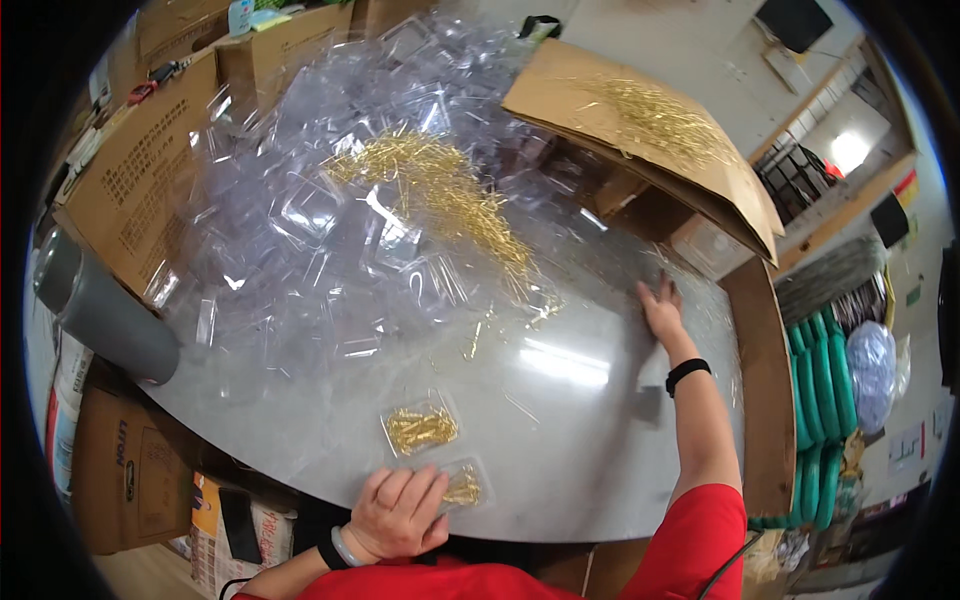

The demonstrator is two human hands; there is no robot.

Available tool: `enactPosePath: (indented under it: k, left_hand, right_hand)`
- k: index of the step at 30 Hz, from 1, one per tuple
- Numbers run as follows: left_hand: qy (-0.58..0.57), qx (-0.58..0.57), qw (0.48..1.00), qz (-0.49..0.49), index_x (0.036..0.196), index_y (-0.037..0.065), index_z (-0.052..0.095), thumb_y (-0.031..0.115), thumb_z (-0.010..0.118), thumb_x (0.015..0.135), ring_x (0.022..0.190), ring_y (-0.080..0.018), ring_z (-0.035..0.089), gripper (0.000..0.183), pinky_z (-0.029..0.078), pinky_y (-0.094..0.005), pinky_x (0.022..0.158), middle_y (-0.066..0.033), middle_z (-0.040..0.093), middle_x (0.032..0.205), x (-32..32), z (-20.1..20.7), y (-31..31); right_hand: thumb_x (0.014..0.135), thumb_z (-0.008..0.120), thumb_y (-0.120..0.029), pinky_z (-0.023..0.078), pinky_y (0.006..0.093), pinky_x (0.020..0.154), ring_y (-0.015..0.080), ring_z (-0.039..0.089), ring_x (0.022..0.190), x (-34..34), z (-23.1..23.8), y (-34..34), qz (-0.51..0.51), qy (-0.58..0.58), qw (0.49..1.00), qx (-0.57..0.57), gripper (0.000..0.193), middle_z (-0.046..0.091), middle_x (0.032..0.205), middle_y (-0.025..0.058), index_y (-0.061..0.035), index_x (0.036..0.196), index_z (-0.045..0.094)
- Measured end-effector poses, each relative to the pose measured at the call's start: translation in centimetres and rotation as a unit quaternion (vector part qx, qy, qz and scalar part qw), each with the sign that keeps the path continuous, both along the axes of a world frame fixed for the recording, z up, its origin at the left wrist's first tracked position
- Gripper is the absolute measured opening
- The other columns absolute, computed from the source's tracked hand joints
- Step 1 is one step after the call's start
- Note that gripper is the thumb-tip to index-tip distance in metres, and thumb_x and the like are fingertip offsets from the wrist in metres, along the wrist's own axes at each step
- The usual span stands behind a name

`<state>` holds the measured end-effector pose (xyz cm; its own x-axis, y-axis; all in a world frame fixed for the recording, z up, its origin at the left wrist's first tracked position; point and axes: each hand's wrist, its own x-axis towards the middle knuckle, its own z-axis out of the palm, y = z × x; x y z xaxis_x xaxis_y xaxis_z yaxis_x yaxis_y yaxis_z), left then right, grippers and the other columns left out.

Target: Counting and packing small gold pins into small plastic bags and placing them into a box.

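Observation:
My left hand (400,510) is at the near table edge, its fingers curled over the left side of a small clear plastic case (470,492) with thin gold pins inside. Just beyond lies a second clear case (420,425), also holding gold pins. My right hand (662,310) is stretched far out to the right, fingers apart over the grey tabletop (600,440), holding nothing that I can see. A long heap of gold pins (450,200) rests on a big pile of empty clear plastic cases (290,230) at the far left and middle.
A cardboard box (570,90) with more pins on top stands at the far right. A cardboard strip (765,390) borders the table's right side. On the left are a grey bottle (110,310) and a tall carton (140,190). Loose pins (478,335) lie scattered mid-table.

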<state>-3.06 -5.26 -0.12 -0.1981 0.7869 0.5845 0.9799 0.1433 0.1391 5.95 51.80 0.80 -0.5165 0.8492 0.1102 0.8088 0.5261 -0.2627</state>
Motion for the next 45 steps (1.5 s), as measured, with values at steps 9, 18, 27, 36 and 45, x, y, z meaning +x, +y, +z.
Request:
enactPosePath:
  k: [9, 18, 27, 36, 45]
  left_hand:
    - [0.028, 0.012, 0.999, 0.022, 0.106, 0.009, 0.075, 0.041, 0.046, 0.092, 0.105, -0.0201, 0.053, 0.045, 0.045, -0.0364, 0.092, -0.0059, 0.067, 0.116, -0.2, -0.7, 0.4]
    - [-0.01, 0.013, 1.0, 0.017, 0.107, 0.008, 0.073, 0.036, 0.055, 0.086, 0.109, -0.0223, 0.052, 0.04, 0.044, -0.0378, 0.096, -0.0075, 0.065, 0.118, 0.1, 0.0, 0.3]
    - [-0.039, 0.03, 0.999, -0.001, 0.111, 0.003, 0.069, 0.033, 0.064, 0.079, 0.113, -0.0277, 0.051, 0.044, 0.043, -0.0439, 0.098, -0.0129, 0.061, 0.123, 0.0, -0.5, 0.3]
    - [-0.098, -0.005, 0.995, -0.005, 0.121, 0.002, 0.063, 0.027, 0.071, 0.078, 0.116, -0.0306, 0.049, 0.05, 0.043, -0.0417, 0.099, -0.0138, 0.055, 0.128, 0.2, 0.3, 0.2]
    - [-0.082, -0.017, 0.997, 0.002, 0.13, -0.002, 0.056, 0.02, 0.071, 0.083, 0.122, -0.0355, 0.048, 0.054, 0.043, -0.0447, 0.101, -0.0166, 0.053, 0.135, 0.3, 0.9, 0.7]
  right_hand:
    - [0.092, 0.042, -0.072, 0.011, 0.0606, 0.12, 0.0389, 0.011, 0.154, -9.6, 0.1, -1.1, 0.064, -0.105, 0.992, -0.012, 0.086, 0.015, 0.167, 0.0162, -0.026, 0.161, 0.02]
    - [0.098, 0.045, -0.058, 0.014, 0.0614, 0.119, 0.0391, 0.021, 0.151, -4.0, -0.1, -11.6, 0.327, -0.091, 0.939, 0.055, 0.072, 0.027, 0.162, 0.0177, -0.0111, 0.152, 0.037]
    - [0.099, 0.05, -0.047, 0.014, 0.0583, 0.121, 0.0415, 0.023, 0.149, 4.2, 1.5, -23.1, 0.39, -0.077, 0.917, 0.032, 0.062, 0.032, 0.159, 0.0172, -0.011, 0.149, 0.042]
    - [0.1, 0.052, -0.044, 0.02, 0.0553, 0.121, 0.0401, 0.027, 0.148, 6.1, 3.4, -26.0, 0.445, -0.021, 0.894, 0.049, 0.058, 0.033, 0.158, 0.0164, -0.0118, 0.148, 0.044]
    - [0.102, 0.046, -0.048, 0.025, 0.0511, 0.12, 0.0437, 0.028, 0.146, -0.6, -1.5, -17.7, 0.367, -0.067, 0.927, 0.027, 0.06, 0.033, 0.159, 0.0171, -0.0105, 0.149, 0.042]
